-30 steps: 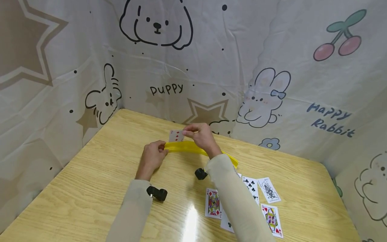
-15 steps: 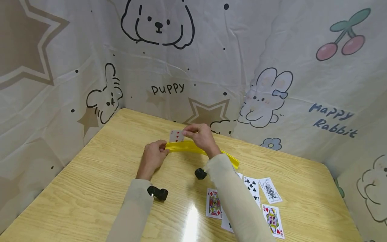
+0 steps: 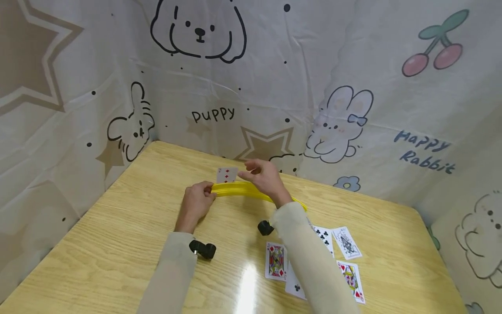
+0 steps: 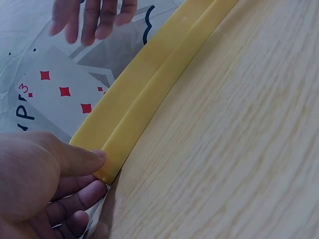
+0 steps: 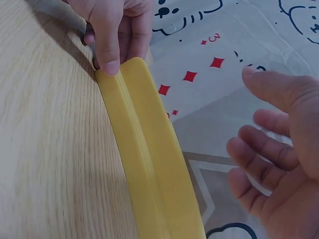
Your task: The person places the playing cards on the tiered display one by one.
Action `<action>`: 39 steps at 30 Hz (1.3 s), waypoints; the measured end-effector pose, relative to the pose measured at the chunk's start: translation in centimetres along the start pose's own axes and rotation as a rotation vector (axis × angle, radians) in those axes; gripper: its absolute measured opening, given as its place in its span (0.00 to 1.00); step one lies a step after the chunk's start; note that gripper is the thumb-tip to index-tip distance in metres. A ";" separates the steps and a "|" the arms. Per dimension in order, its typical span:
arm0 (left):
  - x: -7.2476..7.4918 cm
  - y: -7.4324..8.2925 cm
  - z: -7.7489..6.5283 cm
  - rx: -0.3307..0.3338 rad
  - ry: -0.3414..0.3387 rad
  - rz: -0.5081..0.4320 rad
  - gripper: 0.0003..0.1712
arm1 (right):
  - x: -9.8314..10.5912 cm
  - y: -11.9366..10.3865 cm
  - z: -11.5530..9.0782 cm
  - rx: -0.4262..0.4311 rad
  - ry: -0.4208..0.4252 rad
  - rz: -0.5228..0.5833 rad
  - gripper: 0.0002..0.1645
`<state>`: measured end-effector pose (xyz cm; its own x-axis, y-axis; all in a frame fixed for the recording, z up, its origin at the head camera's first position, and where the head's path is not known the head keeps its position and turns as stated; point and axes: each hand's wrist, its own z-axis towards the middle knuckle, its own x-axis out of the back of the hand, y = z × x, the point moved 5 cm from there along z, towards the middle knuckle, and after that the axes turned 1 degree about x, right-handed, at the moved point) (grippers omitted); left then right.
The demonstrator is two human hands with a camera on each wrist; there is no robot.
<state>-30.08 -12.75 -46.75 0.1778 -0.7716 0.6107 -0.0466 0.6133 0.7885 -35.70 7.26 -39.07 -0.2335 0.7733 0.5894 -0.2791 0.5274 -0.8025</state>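
A curved yellow card holder (image 3: 243, 189) stands on the table. My left hand (image 3: 195, 204) pinches its left end, the thumb (image 4: 94, 158) on the front face and the fingers behind. Upright in the holder near that end is a three of diamonds (image 3: 226, 175), its lower part hidden by the yellow wall; its pips (image 5: 190, 76) show in the right wrist view too. Just right of the card my right hand (image 3: 266, 179) hovers over the holder, fingers spread and loosely bent with nothing between them. In the right wrist view this hand (image 5: 284, 144) is apart from the card.
Face-up playing cards lie at the front right: a jack of diamonds (image 3: 276, 261), a joker (image 3: 347, 242), a queen of hearts (image 3: 351, 281) and clubs (image 3: 323, 235), partly under my right sleeve (image 3: 317, 257). A printed cloth (image 3: 266, 87) hangs behind the wooden table (image 3: 129, 226).
My right hand has let go of the three of diamonds and moved slightly right, its fingers opening. The card stays standing in the holder. My left hand keeps its grip.
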 end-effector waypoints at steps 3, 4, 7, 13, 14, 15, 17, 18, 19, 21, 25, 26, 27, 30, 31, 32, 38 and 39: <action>0.2 0.1 0.2 -0.008 0.003 -0.004 0.21 | 0.6 0.2 -0.4 -0.011 -0.006 -0.022 0.28; 0.2 0.2 0.2 -0.011 0.002 -0.005 0.21 | 0.8 0.2 -0.6 -0.011 -0.007 -0.030 0.28; 0.4 0.3 0.3 -0.017 0.003 -0.004 0.21 | 1.3 0.3 -1.2 0.001 -0.009 -0.046 0.29; 0.5 0.2 0.6 -0.010 0.006 -0.001 0.21 | 1.9 0.5 -2.4 0.014 -0.003 -0.068 0.28; 0.5 0.2 0.6 -0.013 0.007 -0.001 0.21 | 2.0 0.5 -2.7 0.012 -0.001 -0.076 0.28; 0.5 0.1 0.6 -0.012 0.006 -0.001 0.21 | 2.1 0.5 -2.9 0.006 0.002 -0.081 0.28; 0.4 0.2 0.6 -0.013 0.007 -0.003 0.21 | 2.3 0.7 -3.4 -0.005 0.013 -0.093 0.27; 0.4 0.2 0.6 -0.013 0.007 -0.004 0.21 | 2.4 0.7 -3.7 -0.009 0.019 -0.093 0.27; 0.4 0.2 0.6 -0.012 0.005 -0.005 0.21 | 2.5 0.7 -4.0 -0.013 0.025 -0.089 0.26; 0.2 0.1 0.4 -0.003 0.000 -0.012 0.22 | 2.8 0.9 -4.7 -0.021 0.042 -0.086 0.25; 0.0 0.0 0.0 0.013 -0.013 -0.021 0.22 | 3.1 1.2 -6.2 -0.028 0.052 -0.088 0.24; -0.1 0.0 -0.1 0.015 -0.014 -0.024 0.22 | 3.2 1.3 -6.6 -0.031 0.053 -0.092 0.24; -0.1 0.0 -0.2 0.014 -0.014 -0.027 0.22 | 3.2 1.4 -7.0 -0.032 0.053 -0.096 0.24; -0.3 0.0 -0.3 0.002 -0.010 -0.031 0.21 | 3.5 1.9 -7.9 -0.046 0.057 -0.103 0.23; -0.3 0.0 -0.3 0.000 -0.006 -0.033 0.21 | 3.5 2.0 -8.2 -0.049 0.060 -0.106 0.23; -0.3 0.0 -0.3 -0.002 -0.003 -0.032 0.21 | 3.6 2.1 -8.5 -0.055 0.062 -0.109 0.23; -0.1 0.0 -0.1 -0.006 0.008 -0.021 0.21 | 4.3 2.6 -9.9 -0.099 0.081 -0.104 0.23; -0.1 0.0 -0.1 -0.007 0.007 -0.019 0.21 | 4.4 2.7 -10.2 -0.106 0.088 -0.106 0.23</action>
<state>-30.00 -12.62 -46.79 0.1856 -0.7822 0.5948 -0.0362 0.5994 0.7996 -27.98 15.62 -39.58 -0.1242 0.7371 0.6643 -0.1972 0.6378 -0.7445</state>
